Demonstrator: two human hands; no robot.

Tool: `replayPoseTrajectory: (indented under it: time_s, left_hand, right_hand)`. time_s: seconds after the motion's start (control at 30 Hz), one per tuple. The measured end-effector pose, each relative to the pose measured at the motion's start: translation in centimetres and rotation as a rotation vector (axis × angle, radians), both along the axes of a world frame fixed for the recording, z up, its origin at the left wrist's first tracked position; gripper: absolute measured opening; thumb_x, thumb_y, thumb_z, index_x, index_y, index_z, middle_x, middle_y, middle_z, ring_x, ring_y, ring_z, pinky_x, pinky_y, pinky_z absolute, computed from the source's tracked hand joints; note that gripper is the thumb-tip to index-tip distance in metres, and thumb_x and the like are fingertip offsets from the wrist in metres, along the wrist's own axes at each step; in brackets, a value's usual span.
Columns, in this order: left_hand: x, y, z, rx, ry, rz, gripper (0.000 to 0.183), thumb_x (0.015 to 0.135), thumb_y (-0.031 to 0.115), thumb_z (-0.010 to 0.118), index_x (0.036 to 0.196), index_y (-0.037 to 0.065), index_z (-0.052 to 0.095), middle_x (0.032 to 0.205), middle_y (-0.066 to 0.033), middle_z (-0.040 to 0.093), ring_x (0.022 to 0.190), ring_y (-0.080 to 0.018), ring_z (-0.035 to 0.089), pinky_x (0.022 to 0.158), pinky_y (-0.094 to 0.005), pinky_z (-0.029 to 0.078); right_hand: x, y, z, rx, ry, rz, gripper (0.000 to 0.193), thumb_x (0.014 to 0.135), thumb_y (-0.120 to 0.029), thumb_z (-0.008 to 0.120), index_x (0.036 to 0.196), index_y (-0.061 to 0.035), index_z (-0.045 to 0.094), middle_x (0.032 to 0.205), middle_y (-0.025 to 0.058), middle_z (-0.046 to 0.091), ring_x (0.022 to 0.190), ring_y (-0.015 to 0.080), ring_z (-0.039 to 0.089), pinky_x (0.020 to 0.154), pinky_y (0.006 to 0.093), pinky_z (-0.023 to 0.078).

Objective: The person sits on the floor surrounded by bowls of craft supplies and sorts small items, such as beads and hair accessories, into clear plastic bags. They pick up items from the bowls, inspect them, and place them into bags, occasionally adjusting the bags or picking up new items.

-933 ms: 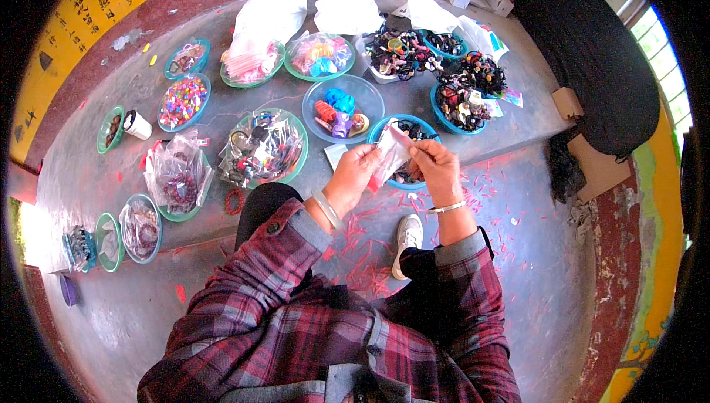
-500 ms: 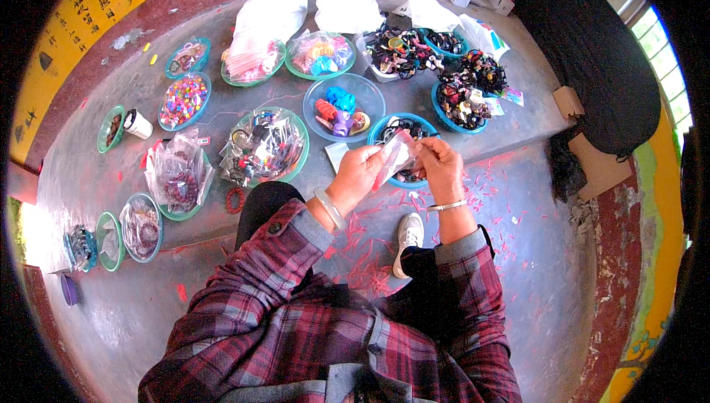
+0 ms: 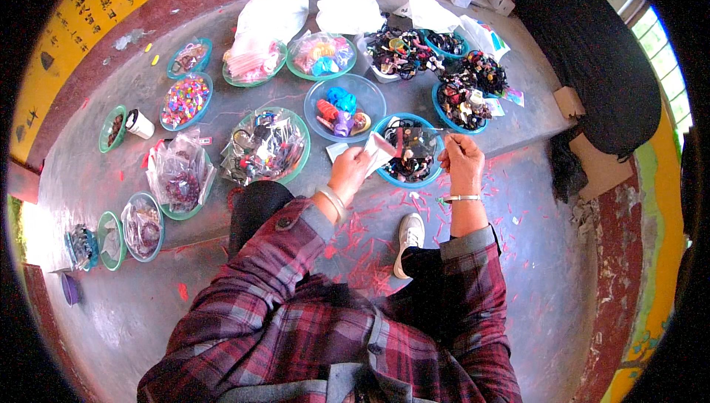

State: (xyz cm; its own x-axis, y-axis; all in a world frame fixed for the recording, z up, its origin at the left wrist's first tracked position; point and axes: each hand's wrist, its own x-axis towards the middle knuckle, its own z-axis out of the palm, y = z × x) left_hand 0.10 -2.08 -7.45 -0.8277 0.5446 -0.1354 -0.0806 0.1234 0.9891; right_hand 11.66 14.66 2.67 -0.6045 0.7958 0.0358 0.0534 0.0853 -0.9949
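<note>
Between the thumb and fingers of my left hand [image 3: 349,174] is a small plastic bag [image 3: 379,153], whitish near the fingers and with a pinkish edge. Its see-through part seems to stretch out over the blue basin [image 3: 384,174] of dark hair ties. My right hand [image 3: 464,162] is closed in a pinch to the right of that basin; whatever the fingertips hold is too small to make out. Just beyond lies a clear basin [image 3: 309,118] with blue, red and purple coils.
Around me stand several basins: bagged hair ties [image 3: 265,144], colourful small pieces [image 3: 186,100], bagged dark red items [image 3: 179,174]. White bags [image 3: 272,17] lie at the back. A raised concrete edge crosses the floor, where pink-red scraps [image 3: 362,244] are strewn. A black covered object [image 3: 584,48] is at right.
My hands have moved apart, the right one shifting right and slightly down. The bag, earlier held up between both hands, now stays in my left hand and lies lower over the basin.
</note>
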Motion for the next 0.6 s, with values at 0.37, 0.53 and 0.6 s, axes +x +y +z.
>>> replayPoseTrajectory:
  time_s: [0.37, 0.53, 0.6]
  left_hand:
    - [-2.5, 0.4, -12.8, -0.318, -0.024, 0.266, 0.026, 0.081, 0.019, 0.045, 0.091, -0.001, 0.058, 0.082, -0.0239, 0.059, 0.075, -0.0357, 0.059, 0.065, -0.0415, 0.046]
    - [-3.3, 0.3, -14.4, -0.220, 0.298, 0.457, 0.027, 0.082, 0.019, 0.043, 0.096, 0.001, 0.058, 0.092, -0.0233, 0.058, 0.088, -0.0381, 0.055, 0.075, -0.0421, 0.043]
    - [-3.1, 0.4, -13.4, -0.313, 0.400, 0.364, 0.031, 0.085, 0.021, 0.041, 0.103, 0.000, 0.055, 0.097, -0.0191, 0.058, 0.089, -0.0292, 0.056, 0.074, -0.0358, 0.043]
  right_hand:
    - [-0.1, -0.7, 0.2, -0.007, -0.075, 0.032, 0.012, 0.082, -0.012, 0.056, 0.083, -0.0005, 0.058, 0.056, 0.0058, 0.057, 0.043, 0.0089, 0.049, 0.039, 0.0213, 0.037]
    - [-0.3, -0.8, -0.1, -0.118, -0.033, 0.072, 0.013, 0.083, -0.014, 0.055, 0.086, -0.0014, 0.058, 0.059, 0.0060, 0.059, 0.045, 0.0106, 0.052, 0.040, 0.0211, 0.038]
    - [-0.3, -1.2, -0.2, -0.193, 0.007, 0.061, 0.013, 0.084, -0.014, 0.054, 0.086, -0.0020, 0.058, 0.061, 0.0060, 0.059, 0.047, 0.0117, 0.054, 0.040, 0.0212, 0.038]
